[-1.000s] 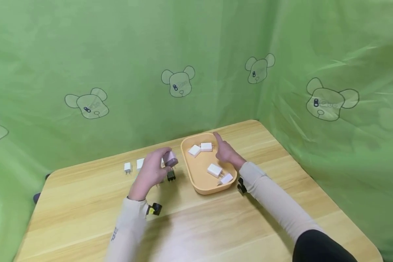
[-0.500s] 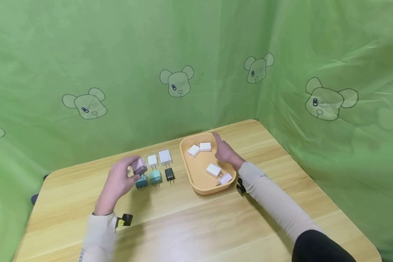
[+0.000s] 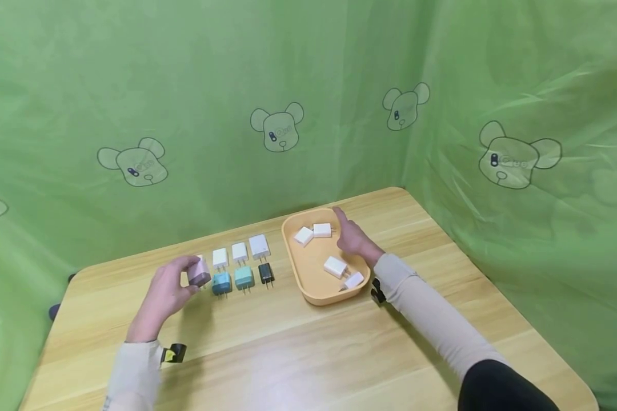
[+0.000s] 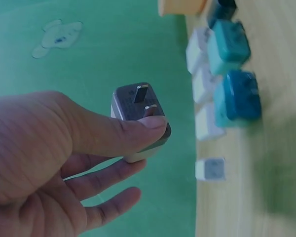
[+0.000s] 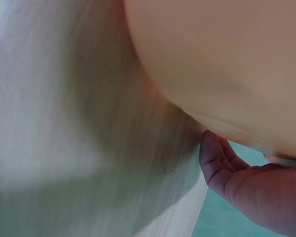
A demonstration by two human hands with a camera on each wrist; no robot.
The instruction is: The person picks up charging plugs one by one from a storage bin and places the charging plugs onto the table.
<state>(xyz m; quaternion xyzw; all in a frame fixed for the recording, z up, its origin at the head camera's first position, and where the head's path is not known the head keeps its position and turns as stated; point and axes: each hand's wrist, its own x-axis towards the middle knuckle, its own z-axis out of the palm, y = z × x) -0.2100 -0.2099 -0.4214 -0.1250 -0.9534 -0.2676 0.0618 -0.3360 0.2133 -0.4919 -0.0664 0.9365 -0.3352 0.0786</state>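
Observation:
In the head view my left hand [image 3: 160,294] pinches a pale charger plug [image 3: 199,273] with a dark grey prong face, at the left end of two rows of plugs. The left wrist view shows the thumb across that face beside two metal prongs. A small white plug [image 4: 210,169] stands on the table near it. My right hand [image 3: 355,237] grips the right side of the orange tray [image 3: 312,273]; the right wrist view has its curled fingers [image 5: 218,165] against the tray's outer wall. Several white plugs [image 3: 335,266] lie in the tray.
White plugs [image 3: 239,252] form the back row on the wooden table [image 3: 308,348]. In front of them are a blue plug [image 3: 221,283], a mint plug [image 3: 244,277] and a black plug [image 3: 266,274]. A green curtain [image 3: 205,188] with bear faces surrounds the table.
My left hand has carried the pale plug leftward past the rows, uncovering the white, blue, mint and black plugs. The right hand and tray have stayed in place.

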